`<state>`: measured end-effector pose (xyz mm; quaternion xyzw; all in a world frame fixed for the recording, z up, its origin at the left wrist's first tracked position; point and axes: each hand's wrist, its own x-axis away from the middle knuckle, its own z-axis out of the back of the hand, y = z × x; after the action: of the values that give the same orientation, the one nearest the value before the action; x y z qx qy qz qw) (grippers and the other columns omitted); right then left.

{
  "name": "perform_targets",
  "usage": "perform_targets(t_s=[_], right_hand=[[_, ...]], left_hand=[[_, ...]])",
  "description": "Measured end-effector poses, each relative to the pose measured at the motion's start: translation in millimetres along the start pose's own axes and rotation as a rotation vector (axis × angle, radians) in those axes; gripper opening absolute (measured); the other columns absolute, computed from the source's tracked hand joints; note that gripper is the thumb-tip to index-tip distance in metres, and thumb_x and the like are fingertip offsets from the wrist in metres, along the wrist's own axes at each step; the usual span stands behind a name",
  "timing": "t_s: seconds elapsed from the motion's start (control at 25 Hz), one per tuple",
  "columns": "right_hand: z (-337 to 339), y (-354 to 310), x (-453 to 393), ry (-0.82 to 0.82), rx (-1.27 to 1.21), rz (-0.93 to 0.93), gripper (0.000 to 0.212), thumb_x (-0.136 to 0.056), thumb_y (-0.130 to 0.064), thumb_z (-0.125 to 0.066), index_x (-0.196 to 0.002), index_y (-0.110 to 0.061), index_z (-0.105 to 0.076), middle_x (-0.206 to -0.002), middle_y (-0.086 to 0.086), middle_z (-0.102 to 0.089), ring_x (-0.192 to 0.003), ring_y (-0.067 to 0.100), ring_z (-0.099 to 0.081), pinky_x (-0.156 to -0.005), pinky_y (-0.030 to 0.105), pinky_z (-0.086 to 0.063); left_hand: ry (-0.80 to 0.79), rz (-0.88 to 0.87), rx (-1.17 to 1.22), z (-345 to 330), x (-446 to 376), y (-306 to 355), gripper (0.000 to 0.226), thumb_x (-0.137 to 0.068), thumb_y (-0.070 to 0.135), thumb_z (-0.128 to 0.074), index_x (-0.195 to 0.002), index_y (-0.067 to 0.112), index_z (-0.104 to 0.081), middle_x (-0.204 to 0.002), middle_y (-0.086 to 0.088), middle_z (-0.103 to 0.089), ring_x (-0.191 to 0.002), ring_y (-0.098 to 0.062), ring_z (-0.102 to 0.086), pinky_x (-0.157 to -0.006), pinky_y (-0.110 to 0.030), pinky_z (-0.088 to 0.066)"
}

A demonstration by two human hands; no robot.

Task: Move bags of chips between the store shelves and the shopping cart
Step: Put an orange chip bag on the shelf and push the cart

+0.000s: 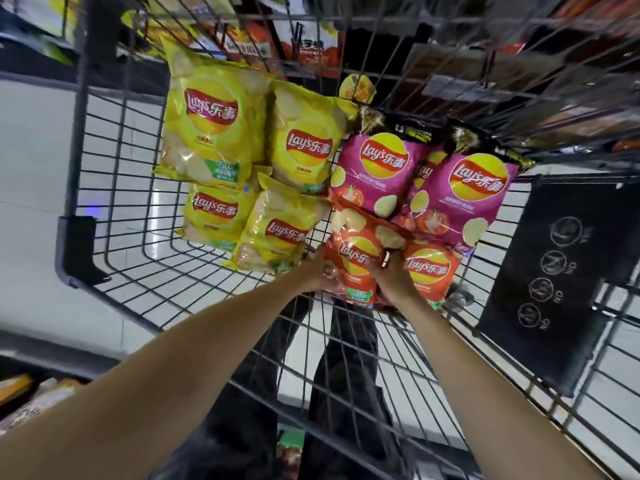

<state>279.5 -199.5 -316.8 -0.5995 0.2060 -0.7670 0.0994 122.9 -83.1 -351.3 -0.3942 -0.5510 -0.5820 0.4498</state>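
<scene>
A wire shopping cart (114,188) holds Lay's chip bags lying flat, logos up; four yellow bags (211,123) at left; two pink bags (381,168) at right; two orange bags (353,261) nearest, overlapping.

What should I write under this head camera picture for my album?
Both hands, left and right, grab an orange chip bag in a cart holding yellow and pink bags.

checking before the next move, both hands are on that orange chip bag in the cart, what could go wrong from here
1. Both hands press on the near orange bag; squeezing could crush the chips.
2. That bag overlaps a second orange bag and sits against a pink bag, so lifting it may drag those along.
3. A yellow bag lies right beside the left hand and could be knocked aside.
</scene>
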Motion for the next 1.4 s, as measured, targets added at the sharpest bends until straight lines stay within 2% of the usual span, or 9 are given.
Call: perform_targets(t_s=[0.32, 0.44, 0.64, 0.76, 0.88, 1.0, 1.16, 1.32, 1.4], right_hand=[[-1.0, -15.5, 47.6, 0.073, -0.05, 0.005, 0.064, -0.098, -0.052, -0.049, -0.15, -0.026, -0.023, -0.141, 0.003, -0.054, -0.116, 0.03, -0.061, -0.099, 0.039, -0.05], [-9.1, -29.9, 76.6, 0.137, -0.066, 0.039, 0.072, -0.094, -0.061, -0.045, -0.151, -0.024, -0.022, -0.136, 0.006, -0.059, -0.107, 0.03, -0.066, -0.092, 0.045, -0.055], [-7.2, -58.4, 129.6, 0.293, -0.123, 0.099, 0.066, -0.096, -0.057, -0.044, -0.148, -0.019, -0.028, -0.138, 0.009, -0.057, -0.12, 0.035, -0.059, -0.101, 0.042, -0.046], [1.4, -75.9, 165.6, 0.389, -0.178, 0.15, 0.064, -0.094, -0.058, -0.049, -0.144, -0.021, -0.032, -0.131, 0.009, -0.063, -0.116, 0.034, -0.062, -0.1, 0.045, -0.048], [13.8, -88.8, 198.3, 0.504, -0.18, 0.147, 0.062, -0.097, -0.05, -0.05, -0.147, -0.018, -0.029, -0.125, 0.012, -0.064, -0.114, 0.035, -0.062, -0.088, 0.029, -0.042], [29.4, -96.9, 241.0, 0.629, -0.23, 0.198, 0.062, -0.094, -0.054, -0.053, -0.143, -0.023, -0.033, -0.125, 0.008, -0.064, -0.11, 0.035, -0.063, -0.092, 0.037, -0.048], [58.3, -103.2, 302.6, 0.794, -0.268, 0.292, 0.068, -0.092, -0.056, -0.056, -0.145, -0.022, -0.032, -0.122, 0.004, -0.065, -0.109, 0.032, -0.063, -0.091, 0.041, -0.05], [94.1, -84.0, 368.0, 0.951, -0.299, 0.387, 0.071, -0.085, -0.068, -0.056, -0.139, -0.03, -0.031, -0.122, 0.002, -0.065, -0.106, 0.028, -0.064, -0.091, 0.046, -0.052], [114.2, -69.2, 399.3, 1.006, -0.353, 0.426, 0.083, -0.076, -0.08, -0.055, -0.14, -0.034, -0.03, -0.127, 0.0, -0.063, -0.109, 0.025, -0.065, -0.09, 0.05, -0.055]], left_hand=[[0.065, -0.156, -0.104, 16.3, 59.4, 12.7, 0.1, -0.079, 0.018, -0.082, -0.152, 0.014, -0.013, -0.131, -0.006, -0.055, -0.122, -0.026, -0.056, -0.1, -0.033, -0.047], [0.107, -0.255, -0.234, 29.6, 88.7, 14.8, 0.099, -0.085, 0.03, -0.076, -0.155, 0.018, -0.007, -0.134, -0.012, -0.053, -0.118, -0.03, -0.057, -0.1, -0.042, -0.049], [0.072, -0.36, -0.229, 60.6, 130.2, 22.8, 0.109, -0.083, 0.045, -0.073, -0.153, 0.037, 0.009, -0.137, -0.012, -0.053, -0.119, -0.027, -0.057, -0.1, -0.039, -0.049], [0.07, -0.459, -0.343, 76.2, 169.6, 43.8, 0.108, -0.083, 0.066, -0.059, -0.155, 0.031, 0.014, -0.152, -0.012, -0.037, -0.133, -0.024, -0.044, -0.108, -0.032, -0.039], [0.074, -0.538, -0.355, 87.8, 199.2, 64.4, 0.099, -0.077, 0.077, -0.057, -0.147, 0.058, 0.01, -0.162, -0.001, -0.021, -0.144, -0.02, -0.031, -0.118, -0.039, -0.031], [0.051, -0.649, -0.409, 94.5, 228.2, 90.8, 0.089, -0.069, 0.087, -0.055, -0.129, 0.079, 0.009, -0.163, 0.002, -0.017, -0.148, -0.019, -0.023, -0.119, -0.046, -0.028], [0.073, -0.838, -0.536, 88.1, 279.8, 142.9, 0.082, -0.083, 0.075, -0.053, -0.141, 0.067, 0.005, -0.154, 0.004, -0.038, -0.138, -0.019, -0.041, -0.112, -0.042, -0.037], [0.104, -0.988, -0.754, 53.1, 323.7, 199.0, 0.08, -0.091, 0.068, -0.046, -0.143, 0.063, 0.016, -0.139, 0.01, -0.052, -0.117, -0.024, -0.058, -0.087, -0.035, -0.048], [0.076, -1.095, -0.746, 26.8, 346.8, 223.2, 0.078, -0.091, 0.067, -0.048, -0.138, 0.068, 0.015, -0.141, 0.009, -0.054, -0.121, -0.02, -0.057, -0.097, -0.036, -0.047]])
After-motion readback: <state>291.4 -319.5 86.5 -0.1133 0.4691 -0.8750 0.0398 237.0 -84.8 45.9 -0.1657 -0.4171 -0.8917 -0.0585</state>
